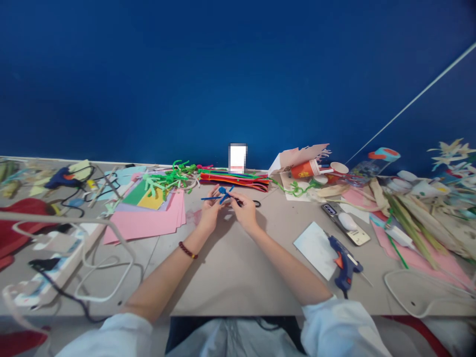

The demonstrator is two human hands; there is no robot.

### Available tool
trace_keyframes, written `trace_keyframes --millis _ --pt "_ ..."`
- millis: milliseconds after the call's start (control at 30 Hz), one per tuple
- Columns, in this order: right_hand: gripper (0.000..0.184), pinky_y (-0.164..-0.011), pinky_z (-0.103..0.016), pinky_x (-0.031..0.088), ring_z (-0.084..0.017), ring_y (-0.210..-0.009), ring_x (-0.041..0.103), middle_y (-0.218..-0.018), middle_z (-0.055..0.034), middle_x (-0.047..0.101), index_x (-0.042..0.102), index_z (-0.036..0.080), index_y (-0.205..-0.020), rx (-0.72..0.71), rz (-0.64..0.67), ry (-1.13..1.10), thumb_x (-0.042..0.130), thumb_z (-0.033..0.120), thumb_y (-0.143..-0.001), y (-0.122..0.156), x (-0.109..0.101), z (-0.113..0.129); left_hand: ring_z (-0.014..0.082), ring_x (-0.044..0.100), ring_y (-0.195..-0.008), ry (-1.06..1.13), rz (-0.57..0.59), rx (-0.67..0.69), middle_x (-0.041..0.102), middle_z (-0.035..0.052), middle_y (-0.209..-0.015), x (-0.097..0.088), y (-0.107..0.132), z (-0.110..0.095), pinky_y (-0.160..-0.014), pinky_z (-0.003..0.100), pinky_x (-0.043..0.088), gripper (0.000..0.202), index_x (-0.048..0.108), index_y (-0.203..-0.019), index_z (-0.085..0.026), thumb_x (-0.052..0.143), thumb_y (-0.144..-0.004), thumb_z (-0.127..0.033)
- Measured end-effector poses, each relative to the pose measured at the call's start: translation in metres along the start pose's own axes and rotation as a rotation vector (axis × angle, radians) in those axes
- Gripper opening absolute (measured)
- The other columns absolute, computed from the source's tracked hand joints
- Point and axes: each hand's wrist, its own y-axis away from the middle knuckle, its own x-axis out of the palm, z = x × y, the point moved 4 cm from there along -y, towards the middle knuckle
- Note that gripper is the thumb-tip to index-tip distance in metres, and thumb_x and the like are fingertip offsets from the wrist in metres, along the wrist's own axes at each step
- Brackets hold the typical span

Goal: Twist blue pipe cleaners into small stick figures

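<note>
We are working at a flat, pale grey tabletop [238,277], where a long bundle of red, green and dark fuzzy stems [245,183] is lying along the far side. Flat pink paper sheets [145,225] are resting left of this bundle and nearer to us. Directly in front of it, our bare left hand [210,208] and right hand [244,210] are holding a small blue knotted fuzzy-stem piece [222,190] with straight ends sticking out. We seem to be shaping or joining its strands, which is probably calling for a steady left grip and small right-hand turns. Our left thumb and fingers are pinching the piece, barely parted; our right thumb and forefinger are pressing on a blue strand. A black loop-ended thing [257,203] is showing before the bundle's right end; whether our right fingers are also gripping it, we cannot tell.
</note>
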Motion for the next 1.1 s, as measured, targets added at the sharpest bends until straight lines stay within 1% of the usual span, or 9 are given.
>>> trace_keyframes --millis 67,167,233,333,433,600,800,933,1100 --pt "0.022 -0.083 -0.033 0.052 -0.018 -0.089 0.066 -0.096 -0.0035 0.071 0.073 0.023 -0.093 -0.014 0.002 0.002 0.056 0.022 -0.078 0.000 0.000 0.001 0.0158 0.065 -0.083 0.027 0.023 -0.025 0.068 0.0065 -0.101 0.001 -0.001 0.000 -0.070 0.026 0.052 0.047 0.062 -0.105 -0.022 0.077 -0.060 -0.023" --pt "0.021 -0.086 -0.032 0.051 -0.019 -0.092 0.065 -0.097 -0.0040 0.071 0.072 0.023 -0.093 -0.060 0.000 0.031 0.059 0.023 -0.077 0.000 -0.001 0.005 0.0156 0.065 -0.080 0.055 0.012 -0.040 0.069 0.0058 -0.095 0.000 -0.001 0.001 -0.068 0.025 0.052 0.047 0.063 -0.103 -0.021 0.078 -0.059 -0.021" --pt "0.020 -0.087 -0.032 0.050 -0.019 -0.092 0.065 -0.097 -0.0044 0.071 0.072 0.023 -0.093 -0.082 -0.004 0.051 0.061 0.025 -0.077 0.001 -0.001 0.008 0.0157 0.065 -0.078 0.077 -0.002 -0.045 0.070 0.0049 -0.092 -0.001 -0.001 0.002 -0.069 0.026 0.051 0.044 0.063 -0.101 -0.021 0.078 -0.059 -0.020" --pt "0.019 -0.084 -0.032 0.051 -0.019 -0.088 0.065 -0.094 -0.0045 0.071 0.073 0.023 -0.091 -0.077 -0.020 0.068 0.062 0.029 -0.077 0.002 -0.001 0.009 0.0158 0.065 -0.081 0.097 -0.020 -0.070 0.069 0.0037 -0.092 -0.002 0.001 0.003 -0.069 0.026 0.051 0.037 0.065 -0.097 -0.022 0.075 -0.062 -0.021" --pt "0.018 -0.082 -0.032 0.051 -0.019 -0.085 0.066 -0.090 -0.0038 0.071 0.072 0.022 -0.089 -0.050 -0.038 0.051 0.061 0.030 -0.078 0.002 -0.002 0.009 0.0152 0.064 -0.082 0.080 -0.014 -0.109 0.069 0.0022 -0.091 -0.001 0.001 0.004 -0.066 0.026 0.051 0.029 0.066 -0.092 -0.022 0.074 -0.064 -0.023" --pt "0.016 -0.083 -0.032 0.051 -0.018 -0.085 0.065 -0.090 -0.0037 0.071 0.070 0.022 -0.087 -0.093 -0.063 0.067 0.059 0.031 -0.079 0.002 -0.005 0.011 0.0138 0.064 -0.072 0.015 -0.058 -0.137 0.069 0.0028 -0.082 -0.002 0.000 0.004 -0.062 0.025 0.050 0.026 0.068 -0.079 -0.017 0.078 -0.058 -0.028" --pt "0.025 -0.080 -0.031 0.052 -0.017 -0.084 0.065 -0.093 -0.0045 0.068 0.062 0.020 -0.101 -0.116 -0.090 0.077 0.059 0.030 -0.078 0.004 -0.005 0.011 0.0126 0.061 -0.060 -0.044 -0.042 -0.125 0.067 0.0007 -0.067 -0.001 -0.001 0.000 -0.057 0.024 0.047 0.027 0.066 -0.070 -0.016 0.080 -0.055 -0.033" --pt "0.017 -0.077 -0.030 0.051 -0.017 -0.078 0.063 -0.087 -0.0049 0.068 0.064 0.020 -0.091 -0.172 -0.081 0.141 0.057 0.031 -0.080 0.006 -0.005 0.018 0.0124 0.060 -0.059 -0.063 -0.035 -0.121 0.066 0.0005 -0.067 -0.001 -0.001 -0.001 -0.057 0.024 0.046 0.027 0.065 -0.069 -0.016 0.080 -0.054 -0.033" --pt "0.018 -0.076 -0.030 0.050 -0.017 -0.076 0.062 -0.084 -0.0047 0.068 0.066 0.021 -0.086 -0.171 -0.076 0.219 0.055 0.035 -0.082 0.007 -0.007 0.019 0.0127 0.059 -0.059 -0.083 -0.010 -0.095 0.065 0.0009 -0.067 -0.001 0.000 -0.001 -0.056 0.024 0.045 0.023 0.066 -0.070 -0.017 0.077 -0.059 -0.033"
